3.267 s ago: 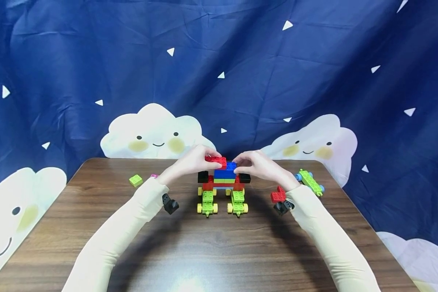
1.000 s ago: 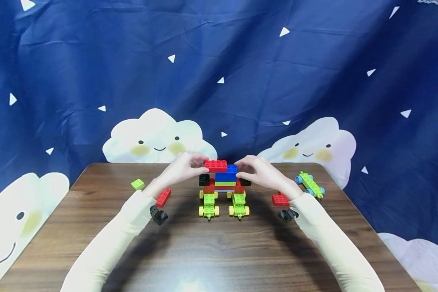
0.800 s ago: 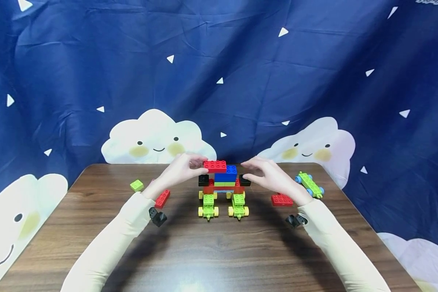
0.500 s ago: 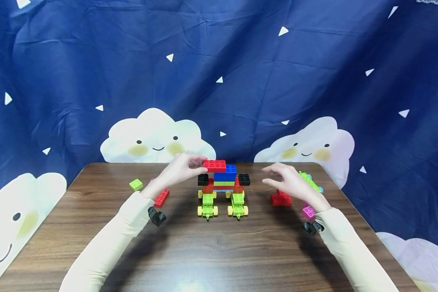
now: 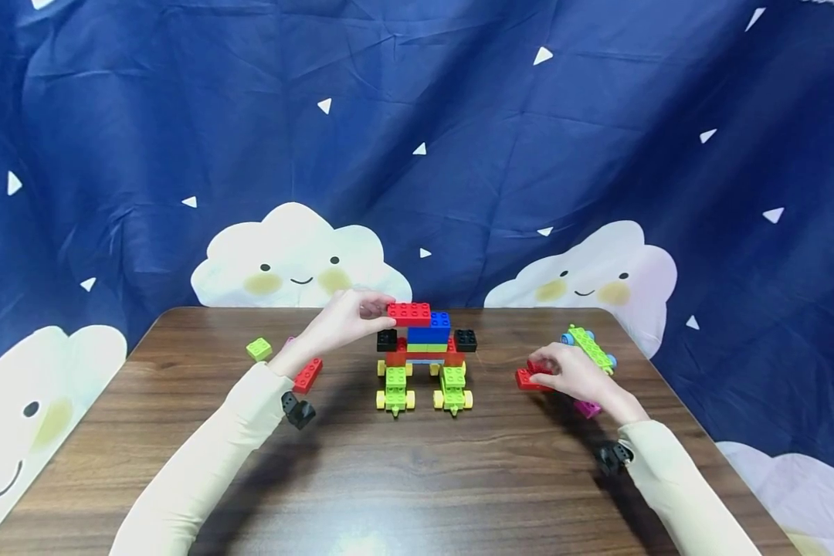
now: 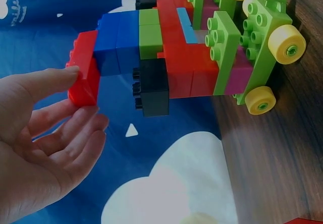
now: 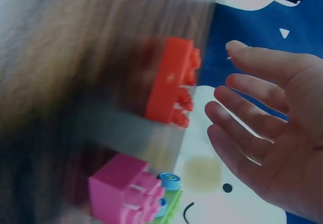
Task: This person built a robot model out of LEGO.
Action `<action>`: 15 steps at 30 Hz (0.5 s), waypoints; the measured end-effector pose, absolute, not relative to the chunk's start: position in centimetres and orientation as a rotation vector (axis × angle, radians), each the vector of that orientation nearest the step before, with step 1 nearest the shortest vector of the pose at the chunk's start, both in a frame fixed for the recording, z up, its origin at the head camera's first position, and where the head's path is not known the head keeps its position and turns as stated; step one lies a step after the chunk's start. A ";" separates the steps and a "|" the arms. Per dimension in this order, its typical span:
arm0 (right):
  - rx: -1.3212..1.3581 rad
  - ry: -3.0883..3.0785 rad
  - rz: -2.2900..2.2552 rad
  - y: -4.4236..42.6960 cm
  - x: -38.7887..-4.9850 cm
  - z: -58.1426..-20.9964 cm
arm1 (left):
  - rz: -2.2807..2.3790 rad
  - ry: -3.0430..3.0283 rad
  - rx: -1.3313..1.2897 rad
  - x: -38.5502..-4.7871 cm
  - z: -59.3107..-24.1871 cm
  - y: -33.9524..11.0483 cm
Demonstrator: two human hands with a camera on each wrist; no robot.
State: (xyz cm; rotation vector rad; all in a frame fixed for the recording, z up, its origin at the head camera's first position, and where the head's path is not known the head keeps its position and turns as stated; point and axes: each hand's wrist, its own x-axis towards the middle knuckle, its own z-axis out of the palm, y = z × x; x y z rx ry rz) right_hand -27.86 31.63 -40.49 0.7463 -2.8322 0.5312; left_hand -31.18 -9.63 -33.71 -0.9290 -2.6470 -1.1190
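My left hand (image 5: 340, 323) pinches a red toy brick (image 5: 408, 314) between thumb and fingers. In the left wrist view this brick (image 6: 86, 72) sits on the blue bricks (image 6: 118, 42), overhanging to one side. They top a figure of stacked bricks with black bricks (image 5: 465, 340) at both sides, red bricks (image 5: 431, 357) below, and green wheeled bases (image 5: 396, 394) with yellow wheels. My right hand (image 5: 573, 374) is over loose red bricks (image 5: 525, 379) at the right, partly covering them. In the right wrist view, its fingers are spread apart from a red brick (image 7: 169, 82).
At the right lie a green car base (image 5: 591, 347) with blue wheels and a pink brick (image 5: 587, 408). To the left are a light green brick (image 5: 259, 349) and another red brick (image 5: 308, 375). A blue cloud-print curtain (image 5: 417, 116) hangs behind the wooden table (image 5: 417, 479).
My right hand has left the blue brick and moved right and down to the loose red bricks. My left hand keeps holding the red brick on top; the figure stays in place.
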 end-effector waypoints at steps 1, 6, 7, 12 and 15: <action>0.745 -2.851 0.525 31.8 -27.9 -40.6 | -1.118 -2.644 -0.931 -31.2 -33.7 -9.6; 0.741 -2.925 0.504 32.0 -27.8 -41.3 | -1.109 -2.633 -0.938 -31.3 -33.8 -9.7; 0.737 -2.937 0.494 31.9 -27.8 -41.4 | -1.108 -2.630 -0.941 -31.3 -33.8 -9.7; 0.748 -2.978 0.526 31.4 -27.6 -41.5 | -1.106 -2.634 -0.939 -31.4 -33.8 -9.6; 0.757 -2.962 0.572 31.0 -27.5 -41.4 | -1.099 -2.643 -0.935 -31.3 -33.7 -9.7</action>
